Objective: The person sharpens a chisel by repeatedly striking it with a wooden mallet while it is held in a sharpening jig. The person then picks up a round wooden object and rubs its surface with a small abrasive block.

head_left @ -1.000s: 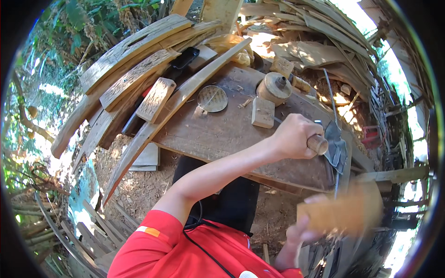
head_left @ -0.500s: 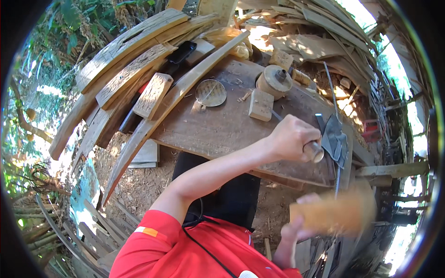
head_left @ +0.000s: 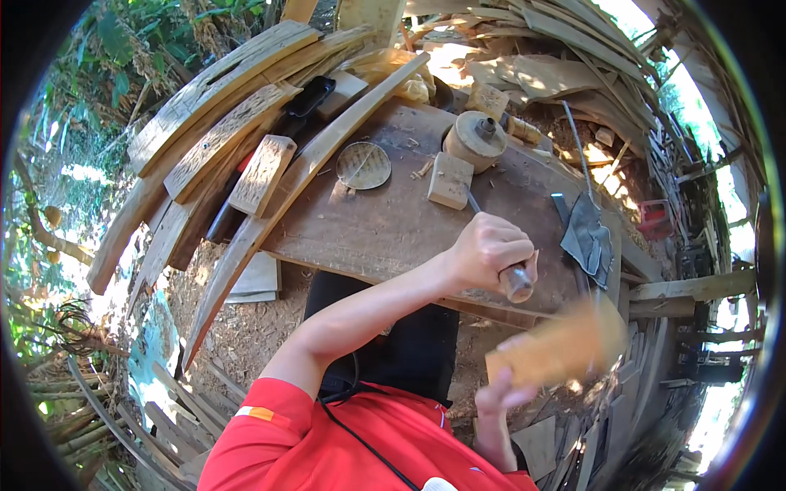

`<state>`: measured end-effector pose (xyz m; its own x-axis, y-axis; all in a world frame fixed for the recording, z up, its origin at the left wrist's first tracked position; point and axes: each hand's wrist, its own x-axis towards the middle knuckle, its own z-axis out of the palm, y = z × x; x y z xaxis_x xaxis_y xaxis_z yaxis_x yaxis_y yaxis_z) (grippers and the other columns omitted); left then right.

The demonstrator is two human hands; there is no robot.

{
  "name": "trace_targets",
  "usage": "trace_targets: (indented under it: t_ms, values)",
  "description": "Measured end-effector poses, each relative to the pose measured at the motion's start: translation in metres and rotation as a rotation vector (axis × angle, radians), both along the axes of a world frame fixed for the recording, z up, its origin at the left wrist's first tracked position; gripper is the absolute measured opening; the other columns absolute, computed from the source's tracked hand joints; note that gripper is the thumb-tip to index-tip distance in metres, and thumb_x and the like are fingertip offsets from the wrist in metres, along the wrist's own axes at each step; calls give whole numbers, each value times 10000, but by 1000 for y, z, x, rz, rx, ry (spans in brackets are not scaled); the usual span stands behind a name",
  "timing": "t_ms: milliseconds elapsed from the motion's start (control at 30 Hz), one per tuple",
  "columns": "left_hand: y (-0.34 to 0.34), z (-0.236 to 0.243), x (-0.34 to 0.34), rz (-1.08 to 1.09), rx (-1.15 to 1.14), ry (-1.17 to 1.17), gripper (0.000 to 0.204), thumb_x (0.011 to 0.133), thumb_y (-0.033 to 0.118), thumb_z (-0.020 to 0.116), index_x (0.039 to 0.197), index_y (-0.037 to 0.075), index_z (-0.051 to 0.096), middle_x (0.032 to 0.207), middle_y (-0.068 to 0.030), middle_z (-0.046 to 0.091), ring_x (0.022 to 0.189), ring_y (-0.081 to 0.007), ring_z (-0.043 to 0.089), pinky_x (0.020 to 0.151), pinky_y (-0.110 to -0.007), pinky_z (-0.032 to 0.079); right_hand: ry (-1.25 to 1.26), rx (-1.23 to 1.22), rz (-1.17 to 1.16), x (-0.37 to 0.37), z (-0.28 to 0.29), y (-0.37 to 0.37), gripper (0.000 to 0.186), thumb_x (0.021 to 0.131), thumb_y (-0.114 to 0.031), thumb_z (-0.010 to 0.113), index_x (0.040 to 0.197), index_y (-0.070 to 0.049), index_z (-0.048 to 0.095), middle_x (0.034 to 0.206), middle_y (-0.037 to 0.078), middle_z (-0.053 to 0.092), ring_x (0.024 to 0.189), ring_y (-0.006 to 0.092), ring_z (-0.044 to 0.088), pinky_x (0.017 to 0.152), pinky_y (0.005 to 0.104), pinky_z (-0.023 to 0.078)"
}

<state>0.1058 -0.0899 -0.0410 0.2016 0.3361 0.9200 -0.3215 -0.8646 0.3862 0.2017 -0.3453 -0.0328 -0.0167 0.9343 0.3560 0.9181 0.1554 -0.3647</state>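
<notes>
- A chisel (head_left: 506, 266) with a round wooden handle is gripped in the left hand (head_left: 485, 250), all fingers clenched tight around the handle; the butt end sticks out just below the fingers and the thin metal shank runs up past the knuckles over the workbench (head_left: 385, 225).
- A wooden mallet block (head_left: 557, 344) is held by the right hand (head_left: 498, 401), fingers wrapped around its lower end. It's blurred, sitting just under and to the right of the chisel's butt, close by; whether it touches can't really be told.
- Just beyond the left fingers, a small square wood block (head_left: 449, 180) is lying on the bench, right by the shank's far end.
- A bit further out, a round wooden piece with a knob on top (head_left: 476, 139) is seen, and a shallow round metal dish (head_left: 363, 165) off to the left of it.
- To the right of the left fingers, a dark grey crumpled rag-like thing (head_left: 588, 237) is draped at the bench edge.
- A long curved plank (head_left: 303, 180) is laid diagonally across the bench's left side, well away from both hands.
</notes>
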Motion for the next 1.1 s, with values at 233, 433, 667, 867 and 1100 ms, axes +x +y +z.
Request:
trace_targets:
  t_ms: [233,433,667,867,1100]
  values:
    - [1,-4,-1,19,57,17,198,606,169,748,648,125,560,585,-36,545,521,-242,592,483,-364,455,344,380,-456,-54,-47,6,561,910,-473,615,1219,-6,595,1032,136,636,926,297,631,911,457,477]
    - [2,1,-2,-65,58,-90,300,655,-38,688,588,82,421,539,-51,437,428,-245,473,422,-358,371,401,329,-248,-44,-39,7,622,931,-498,581,1272,21,541,1178,198,583,934,316,641,943,473,489]
    - [1,-3,-1,23,70,-40,259,642,20,713,604,100,469,544,-50,486,458,-250,527,438,-360,419,431,362,-135,-45,-41,3,435,890,-337,631,1184,-17,614,1102,191,604,994,327,595,908,490,465]
    - [2,-2,-7,57,64,-53,298,639,-5,691,586,95,416,531,-55,449,434,-254,489,431,-366,395,550,432,-173,-57,-24,4,400,886,-288,632,1180,-19,606,1087,184,610,1025,310,584,890,446,479]
    - [11,-11,-7,94,98,-91,316,630,-14,676,581,97,383,527,-44,412,422,-245,455,422,-358,364,449,405,-166,-53,-14,9,493,919,-349,654,1202,41,547,1061,202,608,873,303,634,828,394,514]
